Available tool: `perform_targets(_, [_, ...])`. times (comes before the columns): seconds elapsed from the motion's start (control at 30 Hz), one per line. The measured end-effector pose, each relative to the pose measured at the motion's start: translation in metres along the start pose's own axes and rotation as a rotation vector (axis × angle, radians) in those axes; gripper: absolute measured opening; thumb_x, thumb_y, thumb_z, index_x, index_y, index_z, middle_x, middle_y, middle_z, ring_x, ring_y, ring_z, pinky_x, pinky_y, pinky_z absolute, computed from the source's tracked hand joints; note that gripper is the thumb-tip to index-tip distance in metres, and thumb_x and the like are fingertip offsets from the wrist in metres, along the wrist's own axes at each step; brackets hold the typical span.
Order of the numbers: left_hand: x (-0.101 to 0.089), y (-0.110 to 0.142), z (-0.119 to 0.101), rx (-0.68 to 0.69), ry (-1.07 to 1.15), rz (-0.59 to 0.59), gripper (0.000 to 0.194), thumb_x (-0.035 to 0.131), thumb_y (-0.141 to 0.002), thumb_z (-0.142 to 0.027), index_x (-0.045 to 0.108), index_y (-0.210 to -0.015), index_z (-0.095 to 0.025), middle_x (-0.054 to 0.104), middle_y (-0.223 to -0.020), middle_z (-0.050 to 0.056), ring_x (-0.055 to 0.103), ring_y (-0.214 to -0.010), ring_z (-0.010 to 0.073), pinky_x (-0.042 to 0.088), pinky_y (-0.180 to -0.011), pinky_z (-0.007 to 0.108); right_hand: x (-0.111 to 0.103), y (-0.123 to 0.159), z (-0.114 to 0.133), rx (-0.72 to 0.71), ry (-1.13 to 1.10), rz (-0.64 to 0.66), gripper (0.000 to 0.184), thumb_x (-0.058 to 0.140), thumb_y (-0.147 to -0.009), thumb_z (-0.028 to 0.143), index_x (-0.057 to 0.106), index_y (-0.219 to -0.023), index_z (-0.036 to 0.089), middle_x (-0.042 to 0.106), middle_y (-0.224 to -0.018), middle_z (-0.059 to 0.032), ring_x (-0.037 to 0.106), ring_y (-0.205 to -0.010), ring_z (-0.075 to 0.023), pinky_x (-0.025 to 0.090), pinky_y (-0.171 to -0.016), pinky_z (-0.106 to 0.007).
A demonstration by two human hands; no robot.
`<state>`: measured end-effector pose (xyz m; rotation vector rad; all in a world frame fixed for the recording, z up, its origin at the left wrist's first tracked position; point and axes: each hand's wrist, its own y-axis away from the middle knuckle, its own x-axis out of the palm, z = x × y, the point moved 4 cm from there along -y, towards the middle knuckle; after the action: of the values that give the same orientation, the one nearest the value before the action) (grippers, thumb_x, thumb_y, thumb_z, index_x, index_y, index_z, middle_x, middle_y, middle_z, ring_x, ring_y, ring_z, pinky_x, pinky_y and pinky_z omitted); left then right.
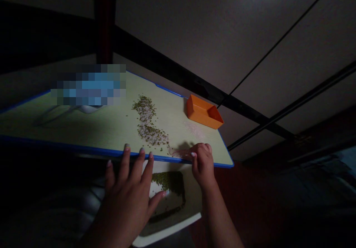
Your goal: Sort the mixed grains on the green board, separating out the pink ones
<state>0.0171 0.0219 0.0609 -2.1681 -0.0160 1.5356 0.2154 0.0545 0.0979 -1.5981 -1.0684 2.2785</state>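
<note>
A mixed pile of small green beans and pale, rice-like grains (151, 129) spreads across the light tabletop (172, 111). My left hand (133, 177) is open, fingers spread, with its fingertips at the blue table edge near this pile. My right hand (203, 162) is closed in a pinch at the same edge, farther right; what it holds, if anything, is hidden. Beside its fingers a thin pinkish streak runs left along the table, too dim to make out. Below the edge, partly behind my left hand, a white container (169, 234) holds green beans (169, 181).
An orange rectangular box (204, 120) stands at the table's far right, with a thin scatter of pale grains (196, 130) before it. A blurred-out blue object (94, 88) with a cable or strap lies at the left. A panelled wall (236, 36) borders the far side.
</note>
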Motion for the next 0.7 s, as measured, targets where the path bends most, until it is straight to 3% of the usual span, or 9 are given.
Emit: perform_targets(0.7, [0.000, -0.001, 0.000, -0.016, 0.028, 0.015, 0.067, 0.050, -0.075, -0.050, 0.051, -0.130, -0.012, 0.045, -0.141, 0.019, 0.014, -0.141, 0.0451, 0.022, -0.103, 0.071, -0.002, -0.004, 0.009, -0.061, -0.062, 0.036, 0.024, 0.037, -0.093, 0.023, 0.052, -0.075, 0.020, 0.060, -0.077, -0.0038, 0.052, -0.081, -0.0182, 0.032, -0.077, -0.036])
